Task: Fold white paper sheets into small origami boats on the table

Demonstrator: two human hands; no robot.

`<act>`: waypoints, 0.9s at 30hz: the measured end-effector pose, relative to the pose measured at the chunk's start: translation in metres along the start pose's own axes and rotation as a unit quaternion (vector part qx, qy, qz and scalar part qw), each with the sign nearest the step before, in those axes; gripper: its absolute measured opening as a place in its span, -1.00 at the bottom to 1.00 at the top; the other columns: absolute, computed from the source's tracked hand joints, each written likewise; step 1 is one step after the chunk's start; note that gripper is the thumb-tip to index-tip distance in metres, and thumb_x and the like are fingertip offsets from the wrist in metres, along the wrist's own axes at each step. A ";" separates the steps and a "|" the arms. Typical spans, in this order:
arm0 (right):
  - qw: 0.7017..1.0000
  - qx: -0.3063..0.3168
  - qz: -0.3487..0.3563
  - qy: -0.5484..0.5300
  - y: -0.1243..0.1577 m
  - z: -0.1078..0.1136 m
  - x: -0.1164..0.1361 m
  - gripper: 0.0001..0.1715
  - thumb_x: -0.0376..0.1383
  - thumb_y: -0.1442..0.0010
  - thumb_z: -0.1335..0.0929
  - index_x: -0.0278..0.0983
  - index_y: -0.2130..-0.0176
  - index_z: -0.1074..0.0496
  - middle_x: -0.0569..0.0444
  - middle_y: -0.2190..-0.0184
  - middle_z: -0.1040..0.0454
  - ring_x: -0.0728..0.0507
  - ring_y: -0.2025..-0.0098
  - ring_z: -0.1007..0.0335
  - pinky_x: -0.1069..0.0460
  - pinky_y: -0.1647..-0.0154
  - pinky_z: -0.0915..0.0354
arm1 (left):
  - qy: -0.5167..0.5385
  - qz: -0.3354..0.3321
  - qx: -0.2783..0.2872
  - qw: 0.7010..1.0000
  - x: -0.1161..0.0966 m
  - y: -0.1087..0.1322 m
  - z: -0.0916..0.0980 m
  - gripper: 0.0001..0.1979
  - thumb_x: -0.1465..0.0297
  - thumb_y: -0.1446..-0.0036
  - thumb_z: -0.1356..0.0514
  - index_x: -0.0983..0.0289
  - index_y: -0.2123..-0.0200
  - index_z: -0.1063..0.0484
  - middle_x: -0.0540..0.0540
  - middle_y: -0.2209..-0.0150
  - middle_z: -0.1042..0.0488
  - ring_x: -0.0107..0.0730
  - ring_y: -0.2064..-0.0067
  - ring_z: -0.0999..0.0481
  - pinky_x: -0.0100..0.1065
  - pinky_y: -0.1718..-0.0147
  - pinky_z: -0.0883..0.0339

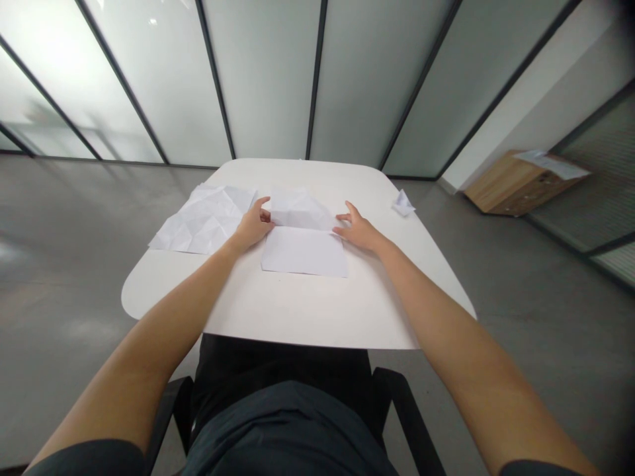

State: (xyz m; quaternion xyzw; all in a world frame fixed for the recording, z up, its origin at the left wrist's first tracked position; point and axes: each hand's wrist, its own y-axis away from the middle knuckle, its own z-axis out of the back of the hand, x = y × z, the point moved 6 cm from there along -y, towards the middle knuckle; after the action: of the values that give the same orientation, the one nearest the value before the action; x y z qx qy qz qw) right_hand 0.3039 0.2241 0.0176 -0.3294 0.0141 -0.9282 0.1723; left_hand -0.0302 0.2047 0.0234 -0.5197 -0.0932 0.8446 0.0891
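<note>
A white sheet of paper [304, 252] lies before me on the white table, with a straight horizontal line across its middle. Beyond that line its far part looks bent and slightly raised. My left hand [255, 223] is at the left end of the line, thumb and curled fingers at the paper's edge, index finger stretched out. At the right end, my right hand [359, 229] has its thumb and fingers at the opposite edge, index finger pointing up and away. Exactly how the fingertips meet the paper is hard to see.
A large creased sheet [208, 218] lies at the table's left, close to my left hand. A small folded paper piece [403, 203] sits near the right edge of the table [297, 311]. A cardboard box [516, 185] stands on the floor at right, near frosted glass panels.
</note>
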 end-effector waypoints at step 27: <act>0.998 -0.042 0.006 -0.040 -0.007 0.006 -0.008 -0.83 -0.29 -0.08 -0.47 -0.24 0.25 -0.61 0.07 0.23 -0.68 -0.24 0.09 -0.59 -0.17 -0.18 -0.41 | -0.085 -0.019 0.021 0.996 -0.002 0.000 0.000 -0.66 0.44 0.03 -0.26 0.28 0.15 -0.68 0.11 0.14 -0.71 -0.03 0.07 -0.64 -0.21 0.04 -0.47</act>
State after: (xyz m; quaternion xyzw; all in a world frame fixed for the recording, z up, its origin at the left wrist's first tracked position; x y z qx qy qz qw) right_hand 0.3112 0.2337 0.0188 -0.3731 0.0487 -0.9118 0.1646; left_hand -0.0296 0.2040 0.0253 -0.4423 -0.0928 0.8855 0.1080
